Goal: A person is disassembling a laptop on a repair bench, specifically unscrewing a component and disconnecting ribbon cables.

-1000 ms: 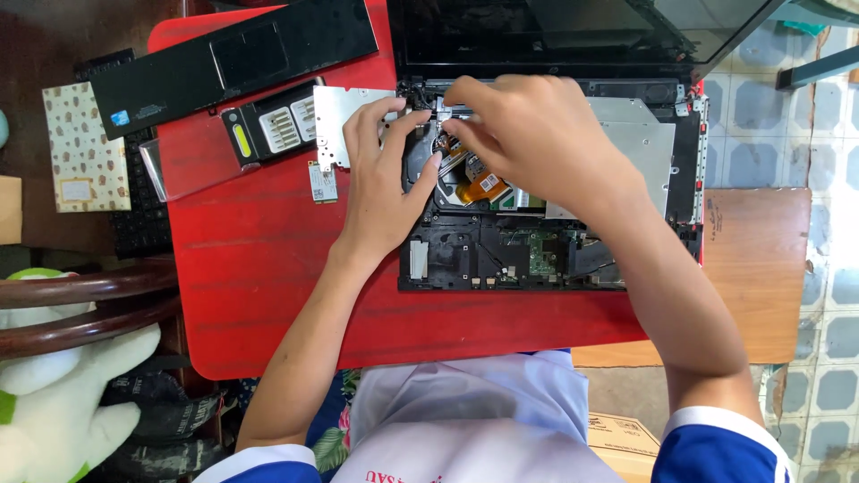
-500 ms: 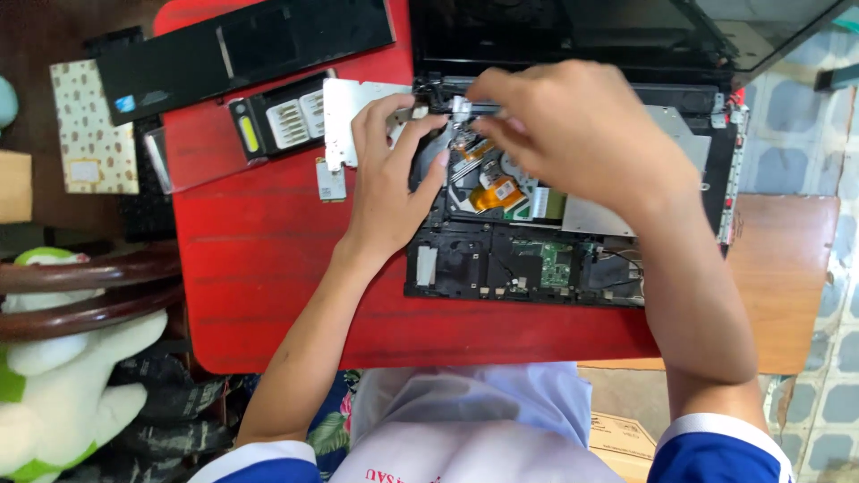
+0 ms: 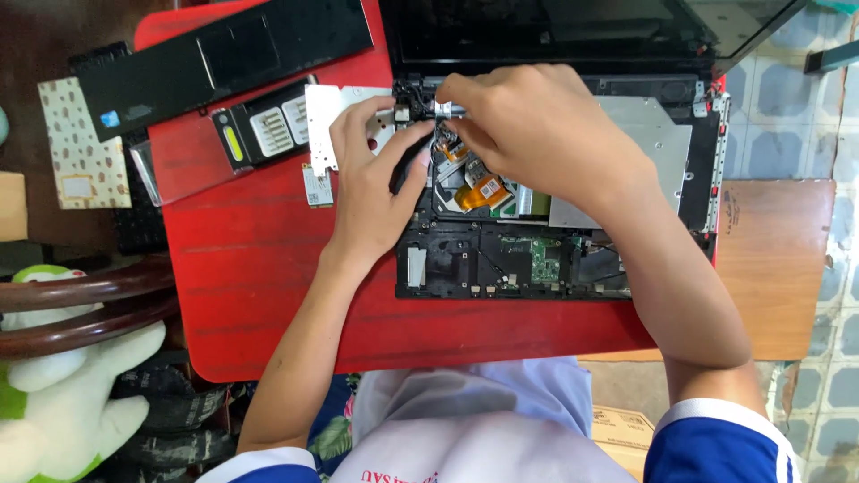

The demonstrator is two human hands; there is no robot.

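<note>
A disassembled black laptop [image 3: 501,259] lies on a red table [image 3: 268,268], its circuit board and an orange ribbon cable [image 3: 483,190] exposed. My left hand [image 3: 371,183] grips the left side of the open base, with the thumb pressed by the dark fan area. At the back left corner, near the hinge, my right hand [image 3: 537,134] pinches a small metal part [image 3: 450,109] with its fingertips. What is under the right palm is hidden. The laptop's dark screen [image 3: 555,31] stands open behind.
Left of the laptop lie a black palm-rest cover [image 3: 224,58], a battery [image 3: 264,130], a silver metal plate [image 3: 333,112] and a small card [image 3: 316,186]. A plush toy [image 3: 54,420] and wooden chair arms [image 3: 80,304] sit at lower left. A wooden board [image 3: 769,259] is at right.
The view has shifted slightly. My right hand's fingertips have moved a little toward the laptop's back left corner. My left hand keeps its hold on the base.
</note>
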